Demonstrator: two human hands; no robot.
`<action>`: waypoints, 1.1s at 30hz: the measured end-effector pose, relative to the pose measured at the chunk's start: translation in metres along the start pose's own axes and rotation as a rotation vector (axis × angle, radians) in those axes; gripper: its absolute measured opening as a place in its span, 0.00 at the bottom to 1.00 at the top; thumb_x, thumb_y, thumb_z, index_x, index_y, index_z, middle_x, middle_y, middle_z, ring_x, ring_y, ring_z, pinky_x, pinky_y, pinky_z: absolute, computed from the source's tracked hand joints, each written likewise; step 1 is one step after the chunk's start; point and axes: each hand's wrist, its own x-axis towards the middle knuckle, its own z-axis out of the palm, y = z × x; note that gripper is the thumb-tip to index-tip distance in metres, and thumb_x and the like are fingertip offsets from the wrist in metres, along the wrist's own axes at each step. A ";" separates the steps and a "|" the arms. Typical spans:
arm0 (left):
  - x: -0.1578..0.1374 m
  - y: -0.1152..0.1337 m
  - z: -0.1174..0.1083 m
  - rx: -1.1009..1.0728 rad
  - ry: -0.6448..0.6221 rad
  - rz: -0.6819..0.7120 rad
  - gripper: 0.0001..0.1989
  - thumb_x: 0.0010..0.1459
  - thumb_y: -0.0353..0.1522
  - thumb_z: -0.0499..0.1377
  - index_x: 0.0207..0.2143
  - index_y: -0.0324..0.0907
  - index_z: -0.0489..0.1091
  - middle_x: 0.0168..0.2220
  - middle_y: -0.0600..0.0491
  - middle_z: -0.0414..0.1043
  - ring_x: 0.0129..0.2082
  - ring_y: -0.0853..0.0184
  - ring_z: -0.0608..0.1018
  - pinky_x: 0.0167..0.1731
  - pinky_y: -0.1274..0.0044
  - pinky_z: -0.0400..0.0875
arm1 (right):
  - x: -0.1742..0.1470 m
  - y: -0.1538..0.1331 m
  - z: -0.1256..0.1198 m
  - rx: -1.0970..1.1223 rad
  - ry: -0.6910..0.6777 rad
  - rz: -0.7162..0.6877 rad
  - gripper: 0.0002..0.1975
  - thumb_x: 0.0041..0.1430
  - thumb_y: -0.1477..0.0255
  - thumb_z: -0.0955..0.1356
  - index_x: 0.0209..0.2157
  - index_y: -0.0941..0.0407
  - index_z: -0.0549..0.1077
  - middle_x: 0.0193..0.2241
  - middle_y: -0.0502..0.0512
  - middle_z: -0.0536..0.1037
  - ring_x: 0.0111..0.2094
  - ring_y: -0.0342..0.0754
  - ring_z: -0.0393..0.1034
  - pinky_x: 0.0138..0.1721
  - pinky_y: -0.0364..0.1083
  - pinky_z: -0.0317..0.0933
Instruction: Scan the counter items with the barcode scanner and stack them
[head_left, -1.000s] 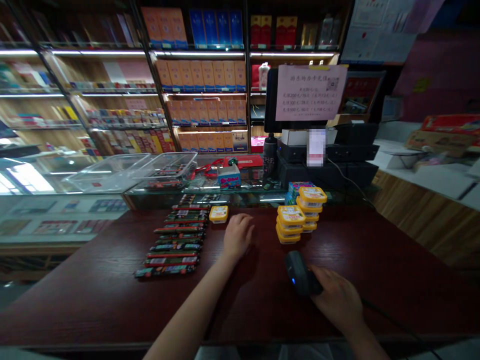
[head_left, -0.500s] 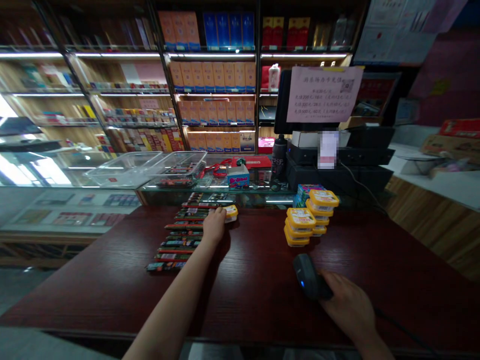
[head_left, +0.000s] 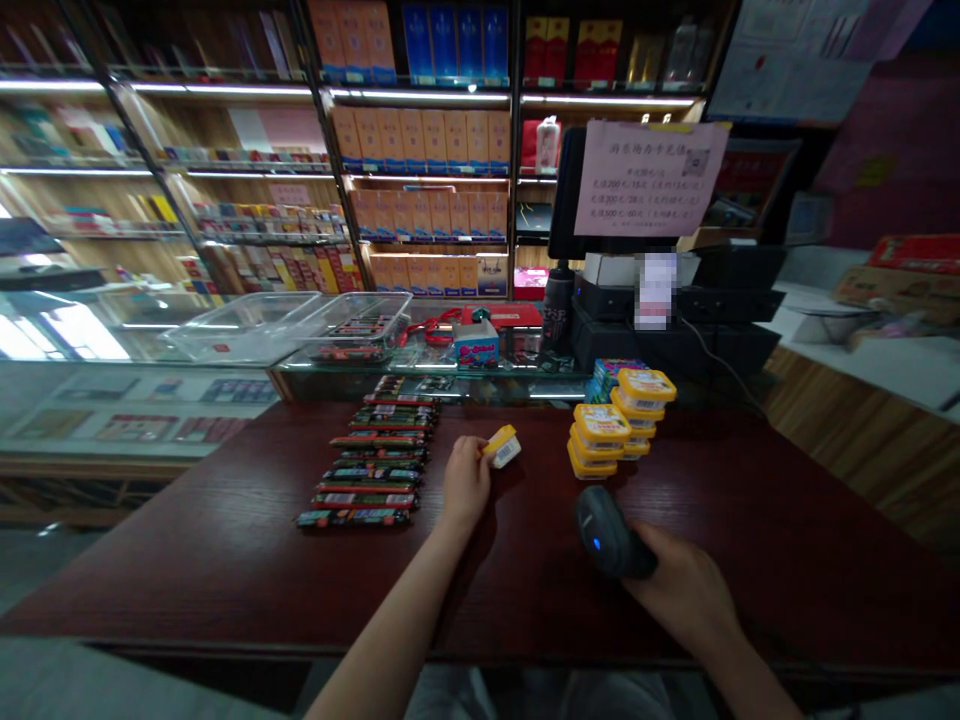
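My left hand (head_left: 466, 478) is closed on a small yellow-lidded tub (head_left: 503, 447), tilted so that a barcode on its white side shows. My right hand (head_left: 686, 580) grips a black barcode scanner (head_left: 609, 532) with a blue light; its head points up and to the left. To the left of my left hand, slim dark sticks or packets (head_left: 375, 473) lie in a long row. Beyond the scanner, more yellow-lidded tubs (head_left: 600, 425) stand in two stacks.
Behind the stacks sits a blue patterned box (head_left: 609, 378). A monitor with a paper sign (head_left: 649, 180) and a black bottle (head_left: 557, 308) stand at the back. Clear plastic bins (head_left: 247, 325) and a small blue box (head_left: 477, 348) rest on the glass counter.
My left hand has moved right, away from the row of sticks, carrying the yellow-lidded tub and tilting it. The scanner in my right hand has shifted slightly up and left.
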 end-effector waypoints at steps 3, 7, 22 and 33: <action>-0.007 -0.003 0.002 -0.053 0.013 0.018 0.05 0.54 0.26 0.54 0.34 0.42 0.65 0.35 0.51 0.68 0.38 0.64 0.72 0.40 0.72 0.69 | 0.002 -0.024 -0.006 0.259 -0.032 0.034 0.18 0.47 0.67 0.68 0.43 0.51 0.73 0.37 0.52 0.80 0.36 0.52 0.75 0.38 0.48 0.65; -0.013 -0.004 0.004 -0.105 0.018 0.077 0.05 0.54 0.26 0.55 0.34 0.42 0.66 0.35 0.51 0.68 0.39 0.64 0.72 0.39 0.73 0.70 | 0.006 -0.046 -0.007 0.515 -0.086 0.015 0.18 0.45 0.64 0.70 0.39 0.56 0.75 0.38 0.56 0.80 0.39 0.53 0.74 0.42 0.49 0.65; -0.015 -0.007 0.007 -0.135 0.074 0.123 0.07 0.54 0.25 0.55 0.36 0.42 0.67 0.38 0.50 0.66 0.40 0.65 0.71 0.41 0.72 0.71 | 0.006 -0.054 -0.007 0.493 -0.127 -0.019 0.16 0.47 0.66 0.69 0.39 0.56 0.75 0.38 0.58 0.80 0.38 0.53 0.74 0.39 0.48 0.66; -0.007 -0.009 0.000 -0.112 0.123 0.193 0.09 0.57 0.25 0.52 0.39 0.43 0.67 0.39 0.51 0.65 0.41 0.65 0.72 0.42 0.71 0.72 | 0.010 0.021 0.020 -0.261 0.075 -0.283 0.20 0.52 0.75 0.64 0.49 0.56 0.69 0.41 0.56 0.78 0.39 0.49 0.73 0.39 0.45 0.62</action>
